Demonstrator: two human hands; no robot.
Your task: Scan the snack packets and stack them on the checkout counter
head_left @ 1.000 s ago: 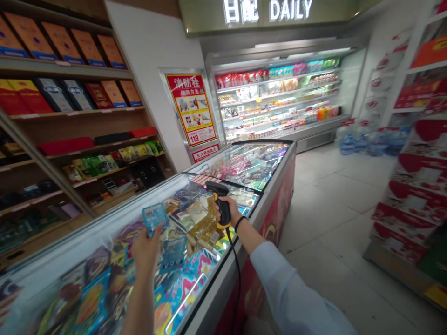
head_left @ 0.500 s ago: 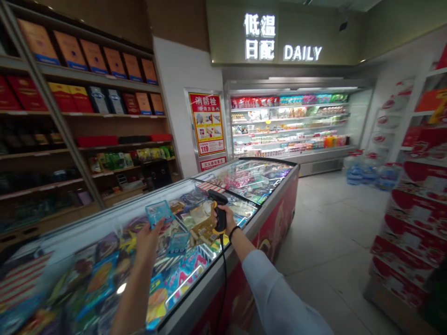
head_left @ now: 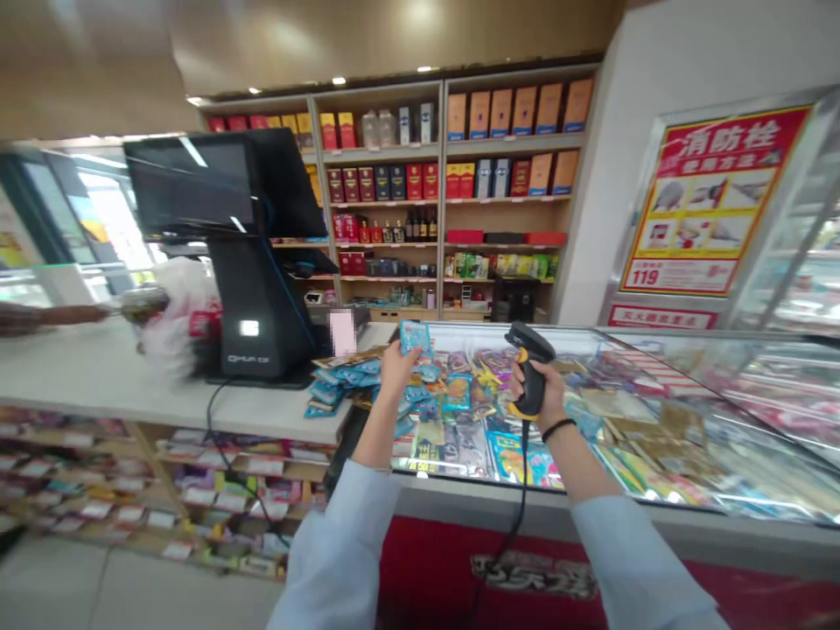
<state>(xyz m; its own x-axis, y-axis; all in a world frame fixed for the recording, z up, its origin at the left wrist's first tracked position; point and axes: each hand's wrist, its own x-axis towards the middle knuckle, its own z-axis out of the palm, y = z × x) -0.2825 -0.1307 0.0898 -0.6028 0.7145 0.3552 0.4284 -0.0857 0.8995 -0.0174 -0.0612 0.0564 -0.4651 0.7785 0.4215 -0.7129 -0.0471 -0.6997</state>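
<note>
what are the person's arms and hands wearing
The left sleeve and right sleeve are loose, pale blue shirt cloth, ending partway down the forearms. The left hand and right hand are bare, without gloves. A thin black band circles the right wrist; the left wrist shows none.

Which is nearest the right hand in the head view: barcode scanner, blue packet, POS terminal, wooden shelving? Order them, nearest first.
From the right hand:
1. Barcode scanner: in that hand.
2. Blue packet: to its left, held up in the left hand.
3. Black POS terminal: farther left, on the counter.
4. Wooden shelving: farthest back.
</note>
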